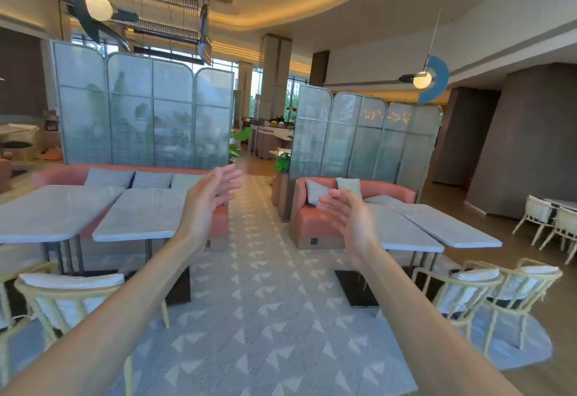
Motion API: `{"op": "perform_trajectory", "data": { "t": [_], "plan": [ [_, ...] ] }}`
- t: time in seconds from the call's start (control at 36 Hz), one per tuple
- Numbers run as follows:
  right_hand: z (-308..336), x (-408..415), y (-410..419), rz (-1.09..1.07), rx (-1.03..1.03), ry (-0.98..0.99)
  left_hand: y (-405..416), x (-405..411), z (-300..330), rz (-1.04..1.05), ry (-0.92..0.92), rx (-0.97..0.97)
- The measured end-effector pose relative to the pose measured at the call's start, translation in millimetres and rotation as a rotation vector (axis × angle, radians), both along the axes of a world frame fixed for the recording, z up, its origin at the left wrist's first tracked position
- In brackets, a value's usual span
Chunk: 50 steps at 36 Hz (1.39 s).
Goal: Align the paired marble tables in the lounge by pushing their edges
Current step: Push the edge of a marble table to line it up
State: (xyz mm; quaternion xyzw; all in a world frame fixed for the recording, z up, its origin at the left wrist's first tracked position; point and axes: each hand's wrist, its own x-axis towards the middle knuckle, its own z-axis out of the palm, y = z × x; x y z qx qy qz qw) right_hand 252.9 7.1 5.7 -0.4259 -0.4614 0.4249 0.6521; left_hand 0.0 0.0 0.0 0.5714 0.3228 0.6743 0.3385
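Note:
Two pairs of grey marble tables flank an aisle. On the left, one table [50,211] and its partner [143,214] stand with a narrow gap between them. On the right, the nearer table [402,233] and the outer one [449,227] sit at an angle to each other, leaving a wedge-shaped gap. My left hand [212,198] and my right hand [346,214] are raised in the air over the aisle, palms facing each other, fingers spread. Neither hand touches a table.
Pink sofas [71,175] [315,223] with cushions sit behind the tables, backed by tall glass screens [140,114]. Pale wooden chairs [68,295] [487,289] stand at the near sides. A patterned carpet [265,317] runs down the aisle. More chairs [549,220] stand far right.

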Motion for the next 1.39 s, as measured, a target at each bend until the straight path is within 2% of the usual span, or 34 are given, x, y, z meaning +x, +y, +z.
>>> {"op": "perform_trajectory", "data": {
  "t": [0.19, 0.44, 0.64, 1.0, 1.39],
  "plan": [
    [-32, -76, 22, 0.093, -0.041, 0.045, -4, -74, -34, 0.153, -0.085, -0.082],
    [-62, -242, 57, 0.217, -0.091, -0.016, -7, -238, -62, 0.327, -0.117, -0.115],
    [-74, -371, 95, 0.248, -0.084, -0.067, 10, -365, -88, 0.364, -0.112, -0.156],
    [-90, -579, 179, 0.319, -0.139, -0.024, 87, -565, -96, 0.431, -0.141, -0.165],
    [-117, -806, 360, 0.414, -0.147, -0.027, 211, -762, -126, 0.613, -0.078, -0.234]
  ]
}}
